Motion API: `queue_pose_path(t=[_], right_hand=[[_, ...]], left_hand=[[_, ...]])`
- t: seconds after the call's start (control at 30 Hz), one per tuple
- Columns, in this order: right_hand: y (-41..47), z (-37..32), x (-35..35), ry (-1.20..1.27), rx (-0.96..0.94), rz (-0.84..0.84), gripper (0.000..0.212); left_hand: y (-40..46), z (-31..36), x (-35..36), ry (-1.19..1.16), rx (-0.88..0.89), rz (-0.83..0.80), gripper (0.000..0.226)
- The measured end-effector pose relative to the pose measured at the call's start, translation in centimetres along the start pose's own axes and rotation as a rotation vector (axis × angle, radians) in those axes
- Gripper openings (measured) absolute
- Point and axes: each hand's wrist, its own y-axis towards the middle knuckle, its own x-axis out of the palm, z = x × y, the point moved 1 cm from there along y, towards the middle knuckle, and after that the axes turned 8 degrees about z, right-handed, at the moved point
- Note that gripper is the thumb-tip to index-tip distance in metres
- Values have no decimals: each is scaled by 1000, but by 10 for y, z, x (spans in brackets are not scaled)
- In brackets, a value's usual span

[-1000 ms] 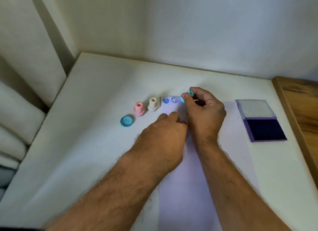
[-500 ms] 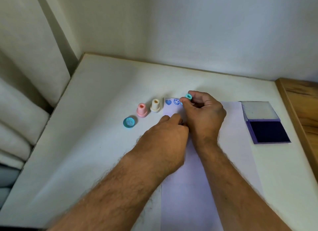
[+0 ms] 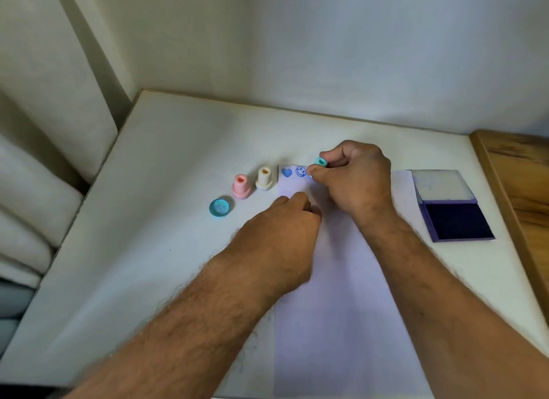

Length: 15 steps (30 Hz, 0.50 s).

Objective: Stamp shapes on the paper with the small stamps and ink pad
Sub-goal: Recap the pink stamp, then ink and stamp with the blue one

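We saw a white wall (image 3: 326, 42) behind the bench's (image 3: 148, 250) far edge and a wooden surface (image 3: 523, 184) along its right edge.

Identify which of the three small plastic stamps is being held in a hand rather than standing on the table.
The teal plastic stamp, pinched in the right hand over the white paper. The pink stamp and cream stamp stand untouched beside the paper.

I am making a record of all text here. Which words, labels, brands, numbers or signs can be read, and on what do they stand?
No words, numbers or brands are readable.
Signs only, on the paper: a blue heart print and a blue smiley print.
The ink pad and the stamps show no lettering.
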Motion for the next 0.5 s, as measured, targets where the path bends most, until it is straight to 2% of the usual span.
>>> queue_pose_path(t=[0.3, 0.5], right_hand=[[13, -14, -8, -105, 52, -176, 24], [9, -18, -10, -131, 58, -176, 23]], left_hand=[[0, 3, -4, 50, 16, -51, 73], [1, 4, -6, 57, 15, -76, 77]])
